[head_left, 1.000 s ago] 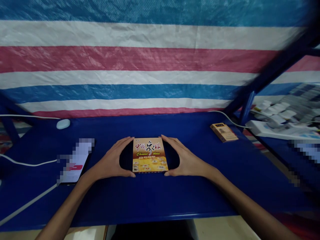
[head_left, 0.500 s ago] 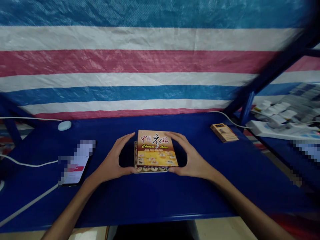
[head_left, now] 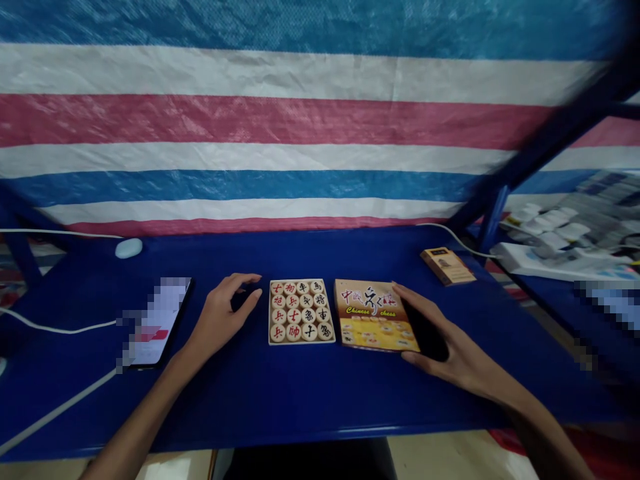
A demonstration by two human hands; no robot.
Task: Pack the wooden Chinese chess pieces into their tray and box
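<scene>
An open box tray of round Chinese chess pieces, marked in red and black, rests on the blue table. Directly to its right is the printed lid, picture side up. My right hand has its thumb at the lid's near right corner and its fingers at the far right corner, gripping it from the right. Left of the tray, my left hand is empty, its thumb and fingers apart and not touching the tray.
On the left lie a phone with a lit screen, white cables and a small pale rounded case. A small cardboard pack sits at the back right. Further right are a white power strip with plugs and another phone.
The lid has moved off the tray to the right with my right hand, uncovering the chess pieces. My left hand has drawn back slightly to the left, away from the tray.
</scene>
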